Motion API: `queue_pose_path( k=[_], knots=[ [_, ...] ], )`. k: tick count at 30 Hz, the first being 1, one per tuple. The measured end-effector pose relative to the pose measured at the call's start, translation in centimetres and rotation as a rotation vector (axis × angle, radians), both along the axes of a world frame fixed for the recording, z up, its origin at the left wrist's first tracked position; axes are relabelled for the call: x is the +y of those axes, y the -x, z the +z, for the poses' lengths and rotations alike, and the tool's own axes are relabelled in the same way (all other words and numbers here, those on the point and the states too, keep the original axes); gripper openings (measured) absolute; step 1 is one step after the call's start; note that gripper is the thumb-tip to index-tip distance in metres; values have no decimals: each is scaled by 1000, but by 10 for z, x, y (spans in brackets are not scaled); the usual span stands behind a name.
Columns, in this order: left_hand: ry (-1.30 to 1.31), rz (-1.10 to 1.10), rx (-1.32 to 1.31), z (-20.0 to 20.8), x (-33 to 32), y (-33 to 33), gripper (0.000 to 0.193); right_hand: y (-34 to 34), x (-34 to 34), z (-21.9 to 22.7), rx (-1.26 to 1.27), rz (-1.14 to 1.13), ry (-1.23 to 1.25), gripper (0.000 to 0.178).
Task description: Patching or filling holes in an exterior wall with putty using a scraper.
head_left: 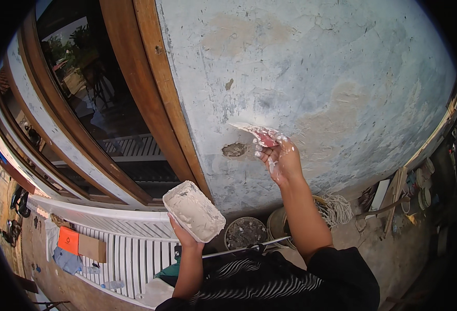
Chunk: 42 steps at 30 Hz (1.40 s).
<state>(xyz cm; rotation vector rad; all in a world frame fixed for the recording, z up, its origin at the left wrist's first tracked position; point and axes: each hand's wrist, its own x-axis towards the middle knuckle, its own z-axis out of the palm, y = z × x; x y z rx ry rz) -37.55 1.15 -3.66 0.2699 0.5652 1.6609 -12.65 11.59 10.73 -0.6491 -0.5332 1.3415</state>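
My left hand (186,238) supports a white rectangular tub (209,233) from below. Pale putty (193,206) coats its inside and rim. Up at the painted wall (363,57), my right hand (285,161) grips a putty knife (263,136) with a reddish body. White putty is smeared over the blade and over my fingers. The blade points left, just above a rough hole (234,150) in the plaster; whether it touches the wall I cannot tell. A smaller chipped spot (229,84) lies higher up, and a bare beige patch (337,122) spreads to the right.
Brown wooden window frames (158,78) border the wall on the left. Below stands a white slatted bench (135,254) with an orange package (68,240), a cardboard box (92,249) and a plastic bottle (113,284). A bucket of rubble (245,233) and bundled rope strands (335,210) sit at the wall's foot.
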Motion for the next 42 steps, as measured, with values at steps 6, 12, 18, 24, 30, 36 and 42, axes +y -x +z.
queue_pose_path(
  k=[6, 12, 18, 24, 30, 36, 42],
  knots=[
    [16, -62, 30, -2, 12, -18, 66, -18, -47, -60, -246, 8, -35, 28],
    [54, -99, 39, 6, 16, -43, 66, -29, -73, -65, -496, 5, -108, 25],
    [15, -227, -10, 15, 20, -56, 69, -40, -91, -55, -680, 120, -176, 29],
    [-55, -314, -89, 20, 19, -62, 70, -54, -91, -53, -810, 196, -210, 25],
    [-80, -340, -4, 18, 12, -61, 73, -51, -87, -40, -866, 315, -122, 18],
    [-116, -403, 38, 21, 7, -67, 74, -38, -78, -59, -993, 331, -122, 19],
    [-86, -409, 39, 13, 8, -69, 70, -13, -88, -59, -1096, 260, -125, 27]
  ],
)
